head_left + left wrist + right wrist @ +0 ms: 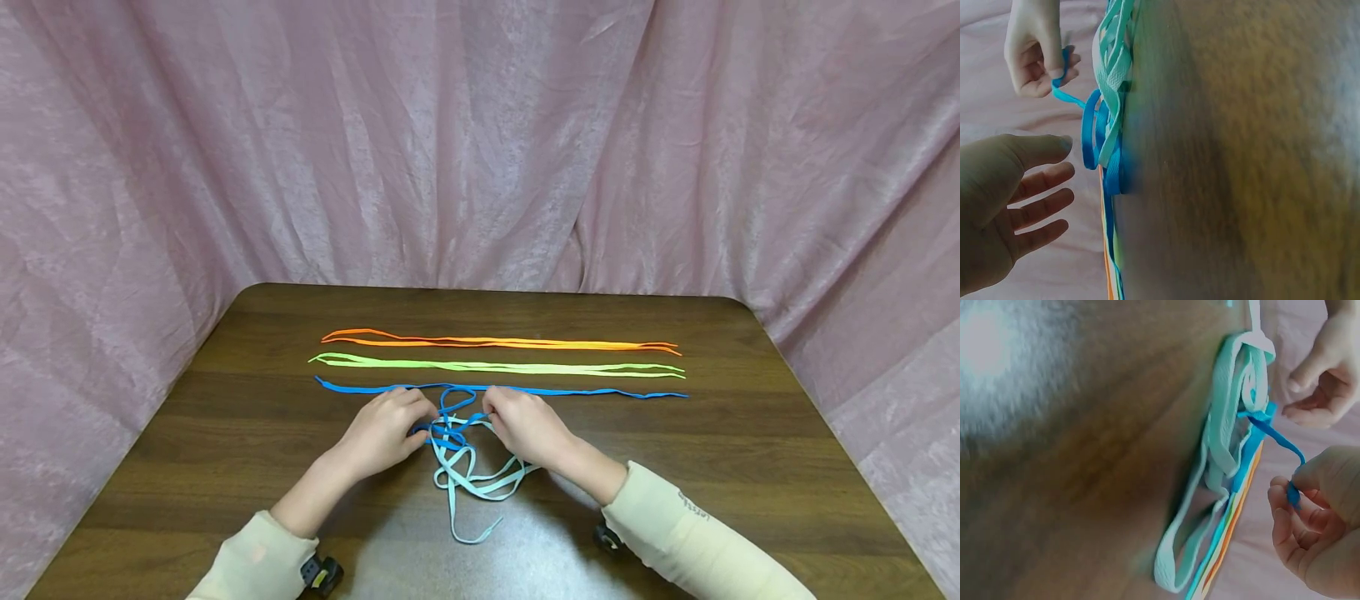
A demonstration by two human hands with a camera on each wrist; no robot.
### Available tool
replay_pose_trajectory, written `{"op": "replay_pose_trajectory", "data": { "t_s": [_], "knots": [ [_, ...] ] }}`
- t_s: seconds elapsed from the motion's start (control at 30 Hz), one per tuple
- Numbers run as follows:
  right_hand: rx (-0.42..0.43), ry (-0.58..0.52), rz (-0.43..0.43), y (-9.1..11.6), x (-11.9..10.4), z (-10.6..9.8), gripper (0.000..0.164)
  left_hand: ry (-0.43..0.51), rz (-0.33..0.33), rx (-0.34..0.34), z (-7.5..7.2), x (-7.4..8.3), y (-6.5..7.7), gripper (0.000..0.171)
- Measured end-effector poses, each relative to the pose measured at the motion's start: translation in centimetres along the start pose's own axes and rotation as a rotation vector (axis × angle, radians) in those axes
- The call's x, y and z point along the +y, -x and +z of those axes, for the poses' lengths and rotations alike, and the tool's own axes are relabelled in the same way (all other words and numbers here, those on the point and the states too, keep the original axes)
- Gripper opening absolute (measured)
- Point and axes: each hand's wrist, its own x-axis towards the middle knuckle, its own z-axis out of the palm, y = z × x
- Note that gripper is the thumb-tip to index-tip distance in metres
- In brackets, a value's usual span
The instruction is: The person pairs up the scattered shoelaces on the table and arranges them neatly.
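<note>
A tangle of two flat shoelaces lies on the table between the hands. Its mint-green shoelace [1219, 419] spreads toward the near side in loose loops, one tipped end trailing free. The blue shoelace [1088, 134] is bunched in loops at the far side of the tangle. My right hand [528, 425] pinches an end of this blue lace between thumb and fingers, and a raised strand runs from there back to the pile. At the left of the tangle is my left hand [386, 429], its fingers spread and slightly bent, with nothing between thumb and fingers in the left wrist view.
Beyond the hands, straightened shoelaces lie side to side in rows: an orange pair [525, 342] farthest, a yellow-green pair [525, 368], then a single blue lace [585, 392] close to the fingertips. The brown wooden table [675, 483] ends at a pink curtain [480, 150].
</note>
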Motion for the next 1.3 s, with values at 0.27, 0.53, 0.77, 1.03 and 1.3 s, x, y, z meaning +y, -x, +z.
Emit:
{"op": "replay_pose_trajectory", "data": {
  "t_s": [0.27,0.53,0.77,1.03,1.3],
  "knots": [
    [0.013,0.007,0.027,0.0,1.1,-1.1,0.007,-0.008,0.027,0.007,0.5,0.1,-0.2,0.021],
    [0.0,0.026,0.053,0.4,1.9,-1.5,0.007,-0.04,0.092,-0.032,1.1,0.5,-1.0,0.019],
    [-0.02,0.018,0.054,0.4,1.9,-1.4,0.007,-0.075,0.14,-0.08,1.8,1.1,-2.0,0.019],
    [-0.013,0.025,0.057,0.6,2.0,-1.1,0.008,-0.097,0.162,-0.052,1.9,1.2,-2.9,0.011],
    [-0.004,0.022,0.046,0.7,2.1,-0.9,0.008,-0.138,0.183,-0.067,1.9,1.1,-3.4,0.015]
  ]
}}
